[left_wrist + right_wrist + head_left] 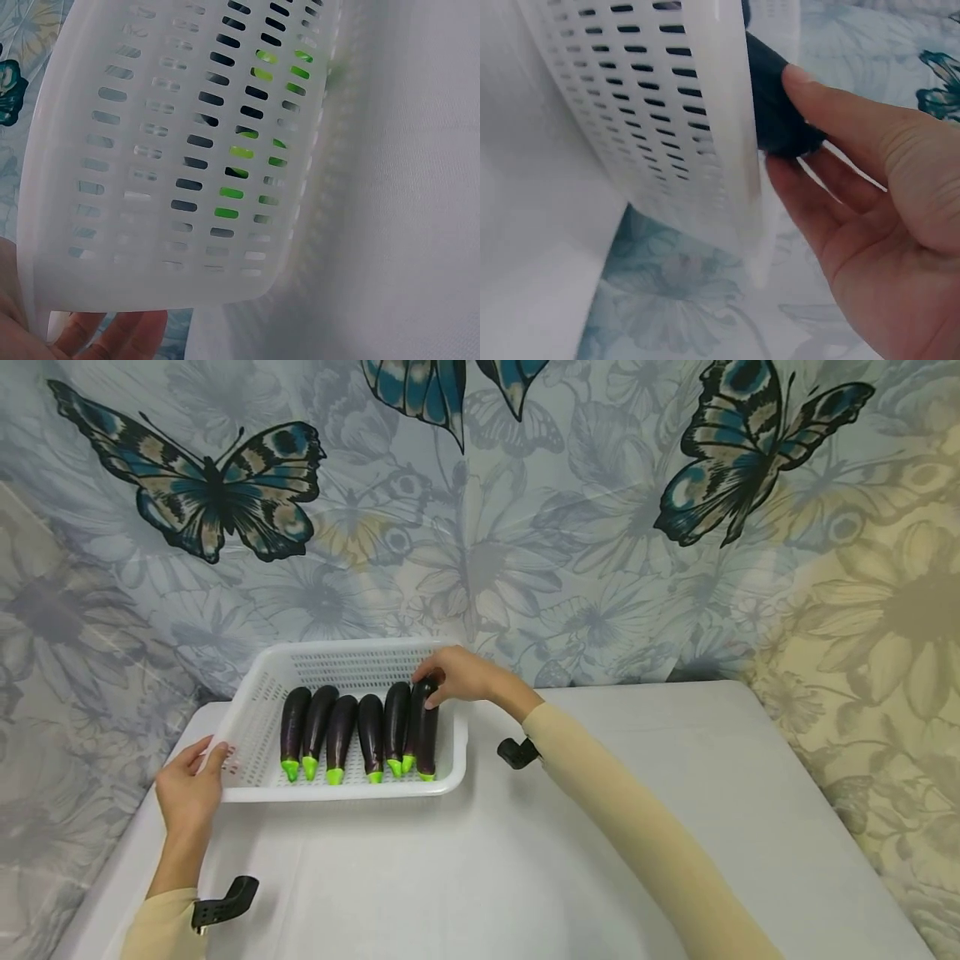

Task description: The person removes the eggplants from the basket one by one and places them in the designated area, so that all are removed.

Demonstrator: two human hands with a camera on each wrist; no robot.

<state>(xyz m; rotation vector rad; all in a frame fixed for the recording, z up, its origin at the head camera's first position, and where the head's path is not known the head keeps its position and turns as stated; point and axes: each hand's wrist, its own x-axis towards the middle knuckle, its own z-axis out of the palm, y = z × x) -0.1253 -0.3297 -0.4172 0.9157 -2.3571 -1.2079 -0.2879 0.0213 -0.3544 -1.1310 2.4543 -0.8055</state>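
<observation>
A white perforated plastic basket (247, 714) stands at the back left of the table with several dark purple, green-tipped eggplants (341, 735) lined up inside. My left hand (190, 785) grips the basket's left end, thumb over the rim; in the left wrist view its fingers (112, 335) curl beneath that edge. At the basket's right end, my right hand (467, 675) pinches the dark blunt end of an eggplant (427, 739). The right wrist view shows this eggplant (776, 105) between thumb and fingers just past the rim. Green tips show through the basket's slots in the left wrist view.
The white-covered table (600, 793) extends to the right and in front of the basket. A patterned butterfly cloth (487, 552) hangs directly behind it. Each wrist wears a black camera mount (225, 902).
</observation>
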